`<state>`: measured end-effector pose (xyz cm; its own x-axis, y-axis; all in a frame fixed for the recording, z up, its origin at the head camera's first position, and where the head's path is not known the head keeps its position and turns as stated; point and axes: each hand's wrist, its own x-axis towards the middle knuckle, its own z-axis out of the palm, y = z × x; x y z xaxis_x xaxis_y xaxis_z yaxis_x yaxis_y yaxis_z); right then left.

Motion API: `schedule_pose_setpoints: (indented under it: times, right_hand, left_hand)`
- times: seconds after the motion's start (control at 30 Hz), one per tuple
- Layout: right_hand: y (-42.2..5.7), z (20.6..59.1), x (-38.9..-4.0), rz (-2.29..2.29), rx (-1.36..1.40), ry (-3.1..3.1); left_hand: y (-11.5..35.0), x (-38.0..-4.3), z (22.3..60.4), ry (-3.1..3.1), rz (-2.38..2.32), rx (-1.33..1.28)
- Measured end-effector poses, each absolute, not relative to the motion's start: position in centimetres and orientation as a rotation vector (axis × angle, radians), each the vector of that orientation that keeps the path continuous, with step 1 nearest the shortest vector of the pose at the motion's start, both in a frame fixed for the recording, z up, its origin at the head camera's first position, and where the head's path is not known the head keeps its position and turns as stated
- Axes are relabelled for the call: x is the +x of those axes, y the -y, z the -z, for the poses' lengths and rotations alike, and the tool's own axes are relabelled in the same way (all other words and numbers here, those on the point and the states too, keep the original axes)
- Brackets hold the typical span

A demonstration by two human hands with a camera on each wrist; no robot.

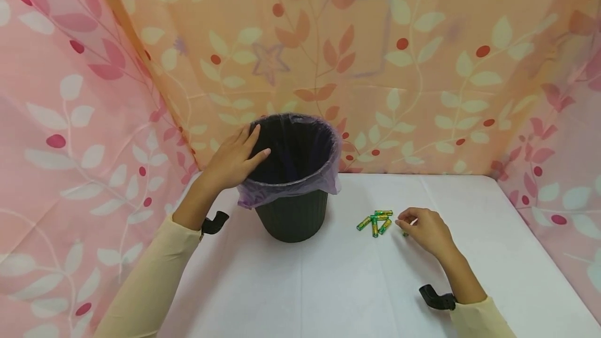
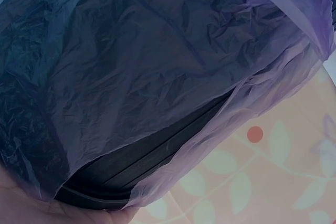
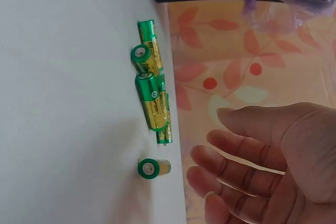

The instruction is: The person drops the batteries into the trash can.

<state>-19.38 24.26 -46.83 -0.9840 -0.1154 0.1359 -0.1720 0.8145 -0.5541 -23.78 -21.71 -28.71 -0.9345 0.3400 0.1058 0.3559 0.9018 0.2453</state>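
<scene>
My left hand [image 1: 230, 158] rests on the left rim of a black bin [image 1: 292, 218], its fingers extended over the edge. A thin purple bag [image 1: 332, 163] lines the bin and folds down over the rim; the left wrist view shows the bag [image 2: 152, 66] up close. To the right, my right hand [image 1: 428, 231] hovers low over the table, fingers loosely bent and holding nothing. Just by its fingertips lies a single green and gold battery [image 3: 149, 168]. Several more such batteries [image 1: 375, 226] lie in a loose pile left of that hand.
A white cloth [image 1: 347, 286] covers the table. Behind it hangs an orange leaf-patterned curtain [image 1: 422, 119], and a pink one [image 1: 108, 145] stands along the left side. Black wrist-mounted pieces jut from both wrists, the right one [image 1: 436, 298] close above the cloth.
</scene>
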Motion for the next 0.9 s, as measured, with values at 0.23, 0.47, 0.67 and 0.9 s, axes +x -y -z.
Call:
schedule_pose_setpoints:
  times: [0.23, 0.47, 0.67, 0.9]
  right_hand:
    - [-24.8, 47.2, -19.6, -0.848, 0.182, 2.963]
    - [-25.2, 48.0, -19.7, -0.803, 0.126, 3.038]
    - [-25.1, 48.3, -19.7, -0.788, 0.106, 3.058]
    - [-24.9, 48.4, -19.7, -0.760, 0.022, 3.100]
  left_hand:
    - [21.7, -23.9, 28.7, 2.999, 0.404, -0.555]
    - [21.8, -23.8, 29.0, 2.998, 0.422, -0.554]
    - [21.8, -24.0, 29.1, 2.991, 0.419, -0.552]
    - [21.7, -24.0, 29.0, 2.985, 0.404, -0.558]
